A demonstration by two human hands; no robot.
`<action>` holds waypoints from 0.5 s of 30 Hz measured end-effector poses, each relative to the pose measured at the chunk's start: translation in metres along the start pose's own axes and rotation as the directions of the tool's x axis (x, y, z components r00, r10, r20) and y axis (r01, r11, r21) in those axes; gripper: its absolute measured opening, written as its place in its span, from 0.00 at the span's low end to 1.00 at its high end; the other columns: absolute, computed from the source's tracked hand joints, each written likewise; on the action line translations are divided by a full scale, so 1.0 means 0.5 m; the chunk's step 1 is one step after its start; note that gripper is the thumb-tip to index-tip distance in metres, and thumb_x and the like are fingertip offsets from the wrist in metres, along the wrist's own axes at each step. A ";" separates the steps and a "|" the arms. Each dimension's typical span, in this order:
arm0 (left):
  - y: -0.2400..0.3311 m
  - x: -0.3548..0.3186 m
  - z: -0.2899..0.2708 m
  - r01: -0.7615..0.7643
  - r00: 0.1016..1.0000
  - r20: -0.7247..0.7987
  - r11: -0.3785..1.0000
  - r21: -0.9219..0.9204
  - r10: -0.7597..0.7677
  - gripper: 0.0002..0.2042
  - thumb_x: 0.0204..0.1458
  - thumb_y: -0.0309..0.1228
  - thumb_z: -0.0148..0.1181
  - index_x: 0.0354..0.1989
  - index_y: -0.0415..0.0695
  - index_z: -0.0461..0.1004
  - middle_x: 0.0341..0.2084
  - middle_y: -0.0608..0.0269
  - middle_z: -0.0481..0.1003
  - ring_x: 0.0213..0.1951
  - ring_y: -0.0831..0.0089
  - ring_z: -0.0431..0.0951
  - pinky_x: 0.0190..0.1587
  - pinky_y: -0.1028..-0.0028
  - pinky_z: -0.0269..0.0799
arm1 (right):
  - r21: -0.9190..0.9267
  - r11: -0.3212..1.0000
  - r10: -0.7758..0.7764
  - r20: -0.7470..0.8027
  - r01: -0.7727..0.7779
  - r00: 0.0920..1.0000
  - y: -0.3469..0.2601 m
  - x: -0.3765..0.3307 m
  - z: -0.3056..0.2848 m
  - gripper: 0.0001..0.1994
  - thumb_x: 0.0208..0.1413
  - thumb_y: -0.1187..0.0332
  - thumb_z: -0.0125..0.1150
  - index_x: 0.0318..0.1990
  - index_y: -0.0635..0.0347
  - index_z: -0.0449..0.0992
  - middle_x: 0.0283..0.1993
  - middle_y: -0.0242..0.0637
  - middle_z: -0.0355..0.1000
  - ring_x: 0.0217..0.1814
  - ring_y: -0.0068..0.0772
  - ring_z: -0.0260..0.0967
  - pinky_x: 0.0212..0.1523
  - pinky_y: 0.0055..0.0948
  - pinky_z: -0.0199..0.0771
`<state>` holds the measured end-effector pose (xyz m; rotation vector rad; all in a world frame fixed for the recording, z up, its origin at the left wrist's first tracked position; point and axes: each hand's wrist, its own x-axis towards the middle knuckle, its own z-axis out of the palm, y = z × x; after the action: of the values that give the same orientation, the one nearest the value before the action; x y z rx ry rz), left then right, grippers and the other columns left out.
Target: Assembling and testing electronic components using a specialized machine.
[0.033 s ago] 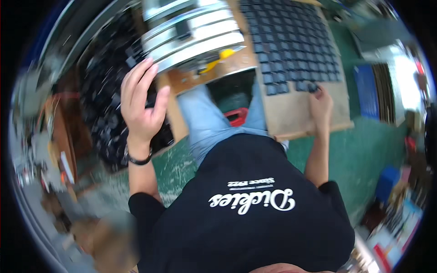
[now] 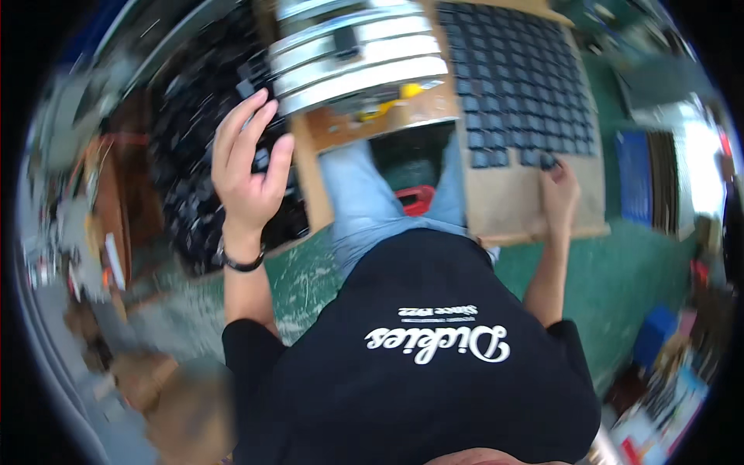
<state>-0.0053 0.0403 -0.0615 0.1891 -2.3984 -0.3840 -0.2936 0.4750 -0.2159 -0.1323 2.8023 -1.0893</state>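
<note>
My left hand [image 2: 252, 170] is open, its fingers spread and holding nothing. It hovers at the right side of a heap of small black parts [image 2: 198, 147], close to the corner of a ridged silver metal fixture [image 2: 364, 74]. On that fixture lies a single black part [image 2: 346, 41]. My right hand [image 2: 561, 195] pinches a small black square part [image 2: 549, 162] at the near edge of the rows of similar parts [image 2: 519, 85]. These rows lie on a brown board [image 2: 508, 198]. Whether the pinched part touches the board I cannot tell.
A wooden bench edge [image 2: 314, 139] runs beneath the fixture, with a yellow item [image 2: 409, 91] under its front. Between my legs, low down, is a red object [image 2: 416, 200]. Blue and brown stacked sheets [image 2: 639, 178] stand at the far right.
The whole view has shifted slightly, so the bench and rows appear a little further right. Both hands keep nearly the same poses, the right still pinching the black part.
</note>
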 end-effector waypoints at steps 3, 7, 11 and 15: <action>-0.055 -0.065 -0.078 0.294 0.946 -0.153 0.955 0.036 -0.286 0.18 0.61 0.24 0.67 0.59 0.37 0.81 0.61 0.51 0.81 0.58 0.56 0.82 0.63 0.64 0.76 | -0.166 0.983 -0.082 -0.034 0.075 0.996 0.005 0.008 0.008 0.21 0.60 0.71 0.65 0.61 0.61 0.84 0.32 0.32 0.77 0.32 0.30 0.70 0.39 0.30 0.75; -0.111 -0.112 -0.141 0.640 0.673 -0.305 0.737 -0.215 -0.673 0.16 0.58 0.22 0.68 0.55 0.39 0.84 0.58 0.53 0.82 0.53 0.59 0.83 0.57 0.69 0.79 | -0.093 0.973 -0.213 -0.026 0.210 0.977 0.016 0.004 0.017 0.19 0.62 0.73 0.63 0.60 0.61 0.84 0.30 0.31 0.73 0.31 0.27 0.66 0.38 0.29 0.73; -0.153 -0.118 -0.140 0.622 0.783 0.001 0.783 -0.012 -0.622 0.17 0.55 0.25 0.71 0.54 0.40 0.84 0.51 0.58 0.83 0.50 0.58 0.81 0.56 0.68 0.79 | -0.124 0.975 -0.186 -0.006 0.183 0.983 0.008 -0.004 0.020 0.18 0.62 0.74 0.63 0.59 0.62 0.84 0.30 0.30 0.72 0.30 0.26 0.65 0.37 0.27 0.72; -0.199 -0.104 -0.101 0.471 0.857 0.036 0.808 0.354 -0.515 0.18 0.52 0.27 0.72 0.53 0.42 0.85 0.46 0.62 0.83 0.48 0.58 0.80 0.55 0.66 0.78 | -0.118 0.976 -0.193 -0.058 0.185 0.980 -0.004 -0.010 0.001 0.17 0.63 0.74 0.64 0.58 0.63 0.84 0.30 0.29 0.72 0.30 0.24 0.64 0.36 0.25 0.71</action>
<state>0.0700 -0.0527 -0.0894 0.9905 -2.5073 -0.2191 -0.2885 0.4738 -0.2145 -0.3873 2.9637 -0.9893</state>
